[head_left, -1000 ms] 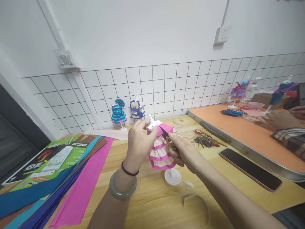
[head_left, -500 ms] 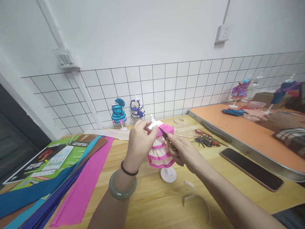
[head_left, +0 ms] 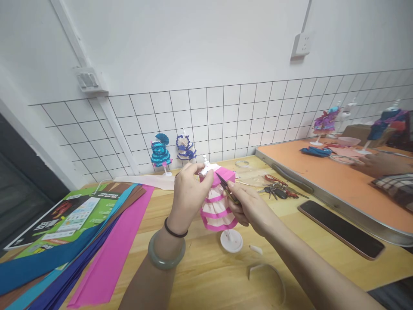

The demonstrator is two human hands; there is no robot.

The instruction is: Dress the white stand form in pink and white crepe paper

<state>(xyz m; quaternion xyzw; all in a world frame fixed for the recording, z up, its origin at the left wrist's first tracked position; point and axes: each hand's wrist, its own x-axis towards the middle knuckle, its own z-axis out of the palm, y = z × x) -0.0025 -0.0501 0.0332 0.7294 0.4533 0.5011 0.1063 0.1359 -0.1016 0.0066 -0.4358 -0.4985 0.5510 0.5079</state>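
A miniature dress form wears a tiered skirt of cream ruffles with pink bands. Pink paper wraps its upper body and sticks out to the right. My left hand pinches the form at the shoulder and chest between thumb and fingers. In my right hand is a pair of small dark-bladed scissors, their tips against the pink paper close to my left thumb. The form leans, and its round white base is tilted; whether it touches the table I cannot tell.
Coloured paper strips and a green printed sheet cover the left. Two dressed forms stand by the wall. Keys, a phone and an orange board lie right. Another person's hand is at far right.
The dress form's base and skirt hem have swung slightly right and toward me, tilting the base more. Both hands stay nearly in place, with the scissor tips shifted a little right.
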